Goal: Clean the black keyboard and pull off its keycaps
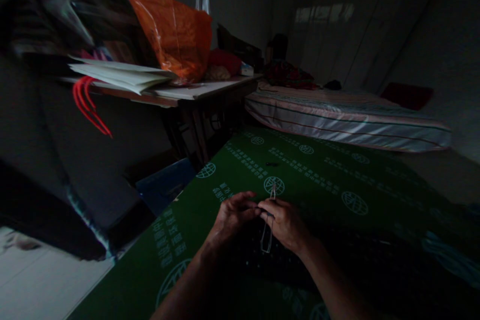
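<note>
Fingertips of left hand (232, 216) and right hand (287, 225) pinch together on a thin metal tool (267, 240), at 6 o'clock over the green mat (330, 170); orange bag (176, 35) at 11 o'clock.

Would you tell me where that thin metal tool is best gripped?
Probably at its middle, pinched from either side across the narrow width: the thin metal tool is long and slim, pointing away between the left hand and right hand.

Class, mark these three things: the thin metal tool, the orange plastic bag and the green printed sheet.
thin metal tool (273, 191): head view, its upper end.
orange plastic bag (176, 35): head view, middle of its front.
green printed sheet (322, 180): head view, bare part between the globe marks.
</note>
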Demonstrator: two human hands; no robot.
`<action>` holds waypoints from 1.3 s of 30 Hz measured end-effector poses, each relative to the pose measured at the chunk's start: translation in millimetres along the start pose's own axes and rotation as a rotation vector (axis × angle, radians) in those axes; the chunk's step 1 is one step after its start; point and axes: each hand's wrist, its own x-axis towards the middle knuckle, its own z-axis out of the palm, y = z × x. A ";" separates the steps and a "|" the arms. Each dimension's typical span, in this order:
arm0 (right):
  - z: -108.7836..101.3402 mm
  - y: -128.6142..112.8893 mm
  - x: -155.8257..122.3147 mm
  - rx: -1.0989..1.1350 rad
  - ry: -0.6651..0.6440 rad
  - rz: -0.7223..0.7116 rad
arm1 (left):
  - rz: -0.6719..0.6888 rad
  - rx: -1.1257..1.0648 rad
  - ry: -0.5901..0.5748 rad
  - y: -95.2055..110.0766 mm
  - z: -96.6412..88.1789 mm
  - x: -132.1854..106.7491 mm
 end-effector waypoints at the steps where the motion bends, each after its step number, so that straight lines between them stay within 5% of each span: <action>1: -0.6 -0.6 0.0 -0.004 -0.009 0.004 | -0.004 0.001 -0.007 0.6 -0.3 -0.2; 8: -10.0 -7.5 0.0 -0.058 -0.060 0.022 | -0.012 0.012 -0.079 3.7 -1.0 -2.1; 12: -23.1 0.2 6.4 -0.046 -0.068 0.050 | -0.011 -0.003 0.008 2.9 -2.3 -0.8; 17: -38.8 51.1 31.8 -0.044 -0.068 0.191 | 0.007 0.073 0.188 -2.8 -7.0 6.5; 24: -33.8 128.9 66.5 -0.143 -0.017 0.351 | 0.016 0.165 0.269 -5.5 -7.0 10.1; 39: -10.2 180.3 115.2 -0.132 -0.116 0.424 | 0.015 0.240 0.266 -22.2 -13.5 18.6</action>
